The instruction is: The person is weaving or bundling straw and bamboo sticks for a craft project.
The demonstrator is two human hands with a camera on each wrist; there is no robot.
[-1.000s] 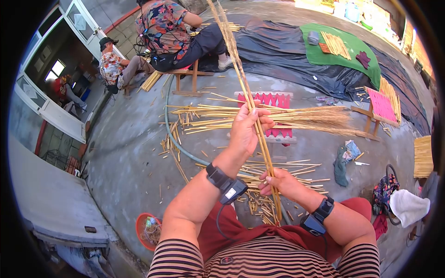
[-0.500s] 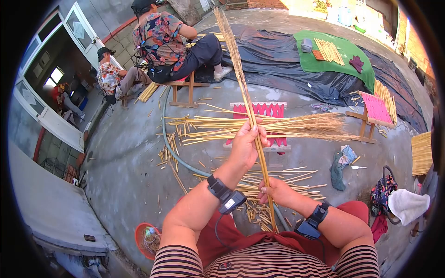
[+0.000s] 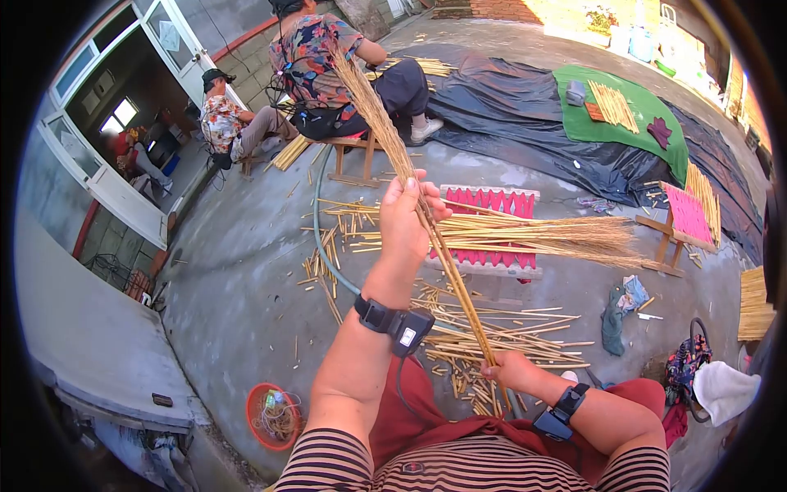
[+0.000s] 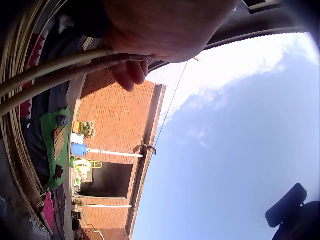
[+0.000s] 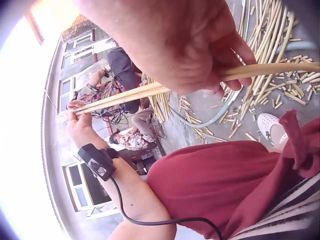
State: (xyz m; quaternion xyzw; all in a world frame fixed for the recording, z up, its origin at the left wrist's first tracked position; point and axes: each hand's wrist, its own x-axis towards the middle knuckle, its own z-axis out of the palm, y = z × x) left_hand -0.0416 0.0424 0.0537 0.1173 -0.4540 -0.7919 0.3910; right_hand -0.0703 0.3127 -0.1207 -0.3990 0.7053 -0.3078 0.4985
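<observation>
A pair of long straw-coloured broomcorn stalks (image 3: 464,293) slants between my hands, their bushy tassels (image 3: 370,107) rising to the upper left. Just below the tassels, my left hand (image 3: 404,225) holds them between thumb and fingers. Lower down, near my lap, the right hand (image 3: 518,373) grips the butt end with curled fingers. Seen from the right wrist, the stalks (image 5: 127,97) run from this fist to the far left hand (image 5: 81,122). Beyond them lies a heap of similar tasselled stalks (image 3: 566,232) across a low stool with pink webbing (image 3: 484,202).
Cut stalk pieces (image 3: 471,377) litter the concrete before my knees. A hose (image 3: 321,225) curves past them. An orange basin (image 3: 256,414) stands at lower left. Two people sit on low stools ahead, one in a flowered shirt (image 3: 307,61). Black sheeting (image 3: 500,98) covers ground behind.
My left hand has slid up the stalks toward the tassels, while the right hand has moved down and right. The stalks now lean further left.
</observation>
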